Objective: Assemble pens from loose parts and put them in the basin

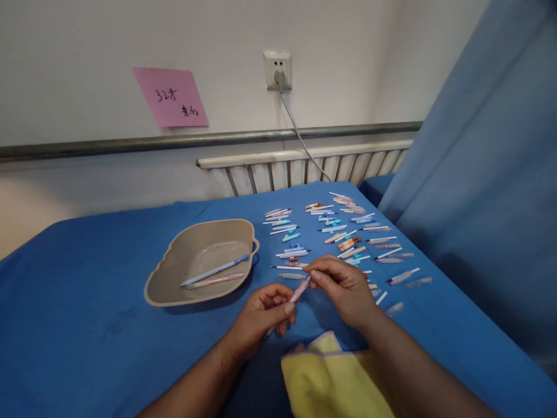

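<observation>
Between my two hands is a pink patterned pen barrel (299, 289), tilted up to the right. My left hand (267, 313) is closed around its lower part, thumb on top. The fingertips of my right hand (342, 287) pinch at its upper end; whether they hold the barrel or a small part in it is hidden. Just beyond my hands lie rows of pen parts (291, 253): barrels, white refills and coloured caps. To the left, a beige basin (174, 288) holds a blue pen (215, 271) and a pinkish pen (217, 281).
A yellow cloth (331, 377) lies at the near edge below my hands. More pen parts (387, 244) spread along the right side of the blue-covered bed (108, 261). Behind are a white rail (261, 157) and a plugged-in cord (300, 136). A blue curtain (487, 162) hangs at right.
</observation>
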The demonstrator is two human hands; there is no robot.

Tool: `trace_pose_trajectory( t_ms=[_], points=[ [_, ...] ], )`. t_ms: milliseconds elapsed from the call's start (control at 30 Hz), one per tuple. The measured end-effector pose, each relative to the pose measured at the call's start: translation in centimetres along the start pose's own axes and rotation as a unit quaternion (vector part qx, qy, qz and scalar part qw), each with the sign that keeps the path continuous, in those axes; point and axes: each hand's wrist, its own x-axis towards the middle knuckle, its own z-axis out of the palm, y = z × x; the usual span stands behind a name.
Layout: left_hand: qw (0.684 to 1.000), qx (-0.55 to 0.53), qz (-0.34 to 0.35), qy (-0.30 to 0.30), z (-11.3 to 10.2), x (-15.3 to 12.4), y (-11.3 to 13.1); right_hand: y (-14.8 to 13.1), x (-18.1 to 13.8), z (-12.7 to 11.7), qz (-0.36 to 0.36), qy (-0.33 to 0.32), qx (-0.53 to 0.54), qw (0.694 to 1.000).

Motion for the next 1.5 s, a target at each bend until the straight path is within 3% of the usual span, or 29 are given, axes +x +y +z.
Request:
trace_pose_trajectory(
  t_ms=[600, 1500],
  points=[
    [1.0, -0.005, 0.007, -0.009, -0.1, -0.1, -0.1, -0.5, -0.1, -0.1, -0.061, -0.01, -0.049, 0.997],
    [0.997, 0.009, 0.042, 0.061, -0.2, 0.0, -0.2, -1.4, -0.7, -0.2, -0.145, -0.018, -0.147, 0.978]
  ],
)
